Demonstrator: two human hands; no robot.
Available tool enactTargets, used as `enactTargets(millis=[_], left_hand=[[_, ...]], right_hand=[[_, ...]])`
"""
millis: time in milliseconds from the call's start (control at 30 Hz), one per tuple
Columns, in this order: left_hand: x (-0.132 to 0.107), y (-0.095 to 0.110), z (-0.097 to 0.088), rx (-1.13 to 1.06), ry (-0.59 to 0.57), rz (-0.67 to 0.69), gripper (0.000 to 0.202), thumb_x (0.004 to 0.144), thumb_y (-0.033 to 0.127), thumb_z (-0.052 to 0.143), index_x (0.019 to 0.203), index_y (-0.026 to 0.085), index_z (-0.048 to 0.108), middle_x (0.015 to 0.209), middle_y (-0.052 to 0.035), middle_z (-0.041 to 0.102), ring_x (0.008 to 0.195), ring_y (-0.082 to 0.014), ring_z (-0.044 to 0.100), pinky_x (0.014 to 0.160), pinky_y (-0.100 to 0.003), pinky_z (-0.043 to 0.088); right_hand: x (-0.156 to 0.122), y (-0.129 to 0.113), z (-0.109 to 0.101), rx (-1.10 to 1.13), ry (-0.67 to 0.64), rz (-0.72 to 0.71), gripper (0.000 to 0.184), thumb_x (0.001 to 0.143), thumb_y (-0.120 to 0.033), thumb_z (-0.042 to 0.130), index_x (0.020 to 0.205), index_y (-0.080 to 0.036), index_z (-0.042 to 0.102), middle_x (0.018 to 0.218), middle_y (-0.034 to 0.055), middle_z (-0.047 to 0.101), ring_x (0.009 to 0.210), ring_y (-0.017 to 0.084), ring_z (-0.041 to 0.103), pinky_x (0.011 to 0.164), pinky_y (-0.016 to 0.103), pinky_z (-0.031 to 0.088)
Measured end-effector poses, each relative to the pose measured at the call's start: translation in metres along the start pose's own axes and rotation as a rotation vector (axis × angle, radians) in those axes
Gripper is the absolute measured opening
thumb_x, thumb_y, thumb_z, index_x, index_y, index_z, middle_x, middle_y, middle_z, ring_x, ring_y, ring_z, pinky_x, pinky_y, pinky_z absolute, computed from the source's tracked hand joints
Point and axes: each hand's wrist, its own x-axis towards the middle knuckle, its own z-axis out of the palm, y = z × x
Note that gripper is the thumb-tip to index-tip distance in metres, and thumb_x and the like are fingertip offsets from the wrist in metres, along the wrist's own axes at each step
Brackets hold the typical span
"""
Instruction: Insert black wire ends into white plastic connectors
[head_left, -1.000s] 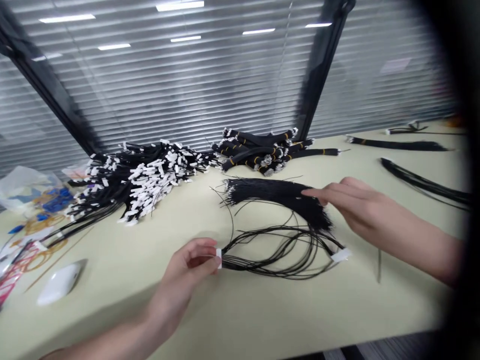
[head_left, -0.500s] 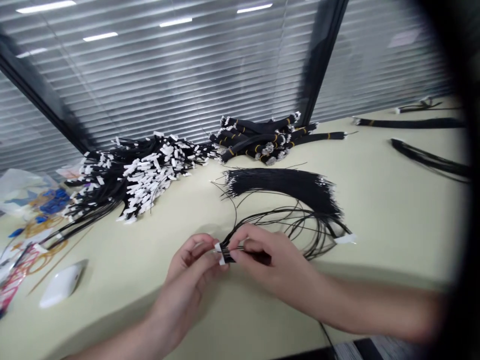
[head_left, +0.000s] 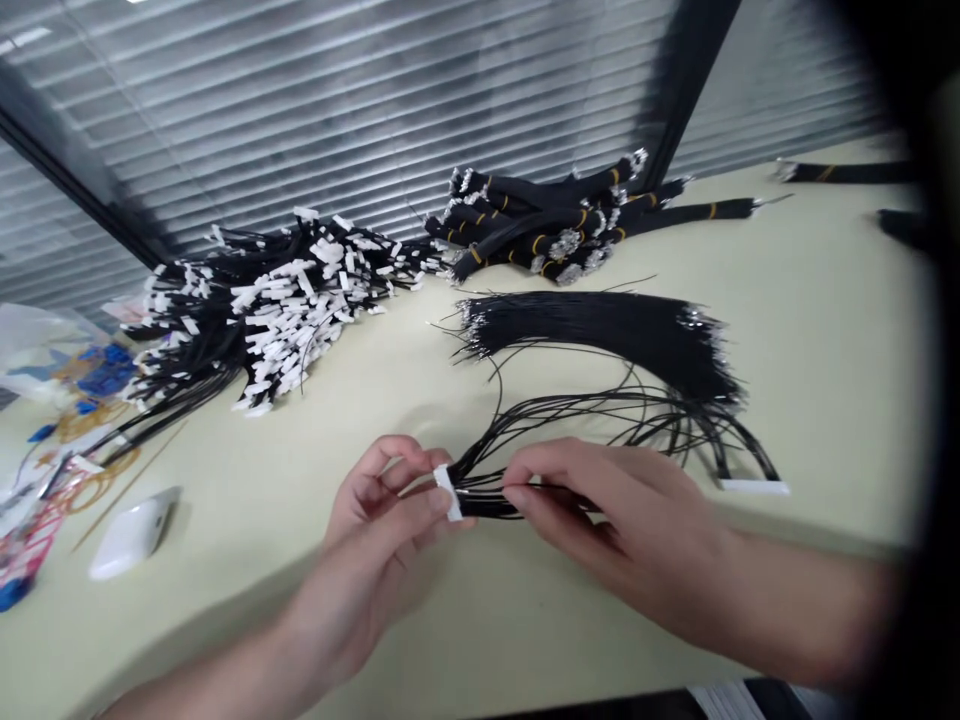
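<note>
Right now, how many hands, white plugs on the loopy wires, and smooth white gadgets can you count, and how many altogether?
Hands: 2 (left hand, right hand)
White plugs: 2 (held plug, far plug)
White gadget: 1
Total: 5

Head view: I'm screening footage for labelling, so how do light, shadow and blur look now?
Head view: soft light, a dim shadow on the table beside the left forearm; head view: the white connector in the left hand shows its outline, fine detail lost; head view: the right forearm is blurred near the black right edge.
</note>
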Motion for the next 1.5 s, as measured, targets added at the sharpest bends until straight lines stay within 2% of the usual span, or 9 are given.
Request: enactTargets(millis=[133, 533, 700, 1067, 1500], left_hand=[[-0.002, 0.0, -0.001, 0.021, 0.013, 0.002, 0.025, 0.068, 0.015, 0.079, 0.082, 0.028, 0.061, 0.095, 0.0044, 0.063, 0.076, -0.0106, 0.059, 0.064, -0.016, 0.054], [-0.001, -0.002, -0.002, 0.025, -0.058, 0.037, 0.022, 0.074, 0.012, 0.074, 0.082, 0.026, 0.06, 0.091, 0.0048, 0.061, 0.077, -0.0088, 0.059, 0.07, -0.014, 0.053], [-0.002, -0.002, -0.002, 0.051, -0.055, 0.045, 0.023, 0.073, 0.01, 0.074, 0.083, 0.025, 0.06, 0.09, 0.0044, 0.061, 0.078, -0.0082, 0.058, 0.068, -0.012, 0.052], [-0.003, -0.002, 0.0, 0.083, -0.06, -0.008, 0.02, 0.077, 0.01, 0.072, 0.082, 0.024, 0.057, 0.093, 0.0052, 0.06, 0.079, -0.0085, 0.058, 0.068, -0.017, 0.055], [-0.002, -0.004, -0.002, 0.147, -0.038, -0.011, 0.017, 0.078, 0.014, 0.071, 0.085, 0.023, 0.058, 0.096, 0.0026, 0.062, 0.081, -0.0098, 0.058, 0.069, -0.016, 0.053]], right_hand=[[0.001, 0.001, -0.001, -0.01, -0.015, -0.011, 0.011, 0.095, -0.022, 0.043, 0.09, -0.022, 0.053, 0.076, -0.0018, 0.066, 0.063, 0.012, 0.061, 0.057, 0.024, 0.045], [-0.001, 0.0, -0.004, -0.016, -0.027, -0.037, 0.01, 0.096, -0.022, 0.043, 0.092, -0.022, 0.052, 0.08, -0.0015, 0.068, 0.062, 0.012, 0.061, 0.057, 0.024, 0.045], [-0.001, 0.0, -0.003, -0.011, -0.035, -0.052, 0.009, 0.095, -0.021, 0.043, 0.091, -0.021, 0.052, 0.079, -0.0017, 0.067, 0.061, 0.011, 0.059, 0.055, 0.024, 0.043], [-0.002, 0.002, 0.003, -0.027, -0.015, -0.047, 0.013, 0.095, -0.018, 0.044, 0.087, -0.017, 0.054, 0.073, -0.0026, 0.064, 0.061, 0.01, 0.057, 0.055, 0.023, 0.04], [-0.009, 0.009, 0.013, 0.001, -0.136, -0.048, 0.013, 0.094, -0.015, 0.042, 0.088, -0.016, 0.053, 0.071, -0.0009, 0.061, 0.06, 0.011, 0.054, 0.057, 0.024, 0.039]])
